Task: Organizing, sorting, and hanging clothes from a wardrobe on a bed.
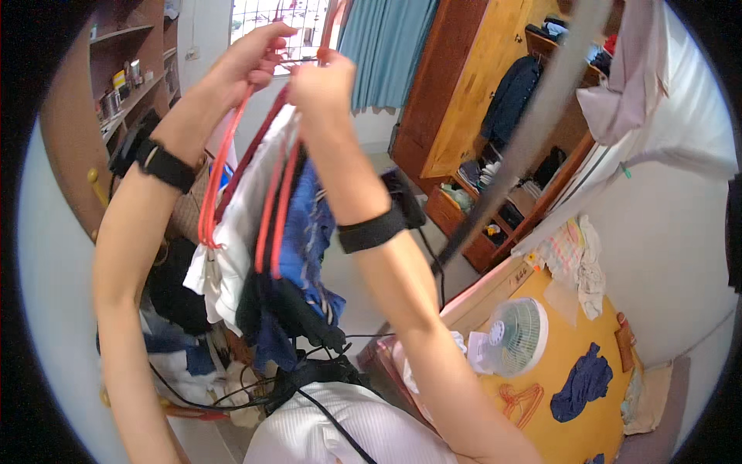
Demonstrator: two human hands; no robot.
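Note:
Both my arms are raised in front of me, and several garments on red clothes hangers hang between them. My left hand (259, 58) has curled fingers at the top of a red clothes hanger (210, 205). My right hand (325, 81) is closed beside it, its fingers pinched at the hanger tops; the hooks are mostly hidden by the hands. Below hang a white garment (232, 263), a blue patterned garment (304, 240) and a dark garment (270, 317). Another red hanger (270, 220) shows between the white and blue cloth.
To the right, a yellow bed surface (495, 433) bears a fan (519, 336), orange-red hangers (522, 402) and a dark blue garment (583, 383). A grey pole (525, 139) slants across the right. An open wardrobe (456, 100), blue curtain (390, 54) and shelves (127, 97) stand farther off.

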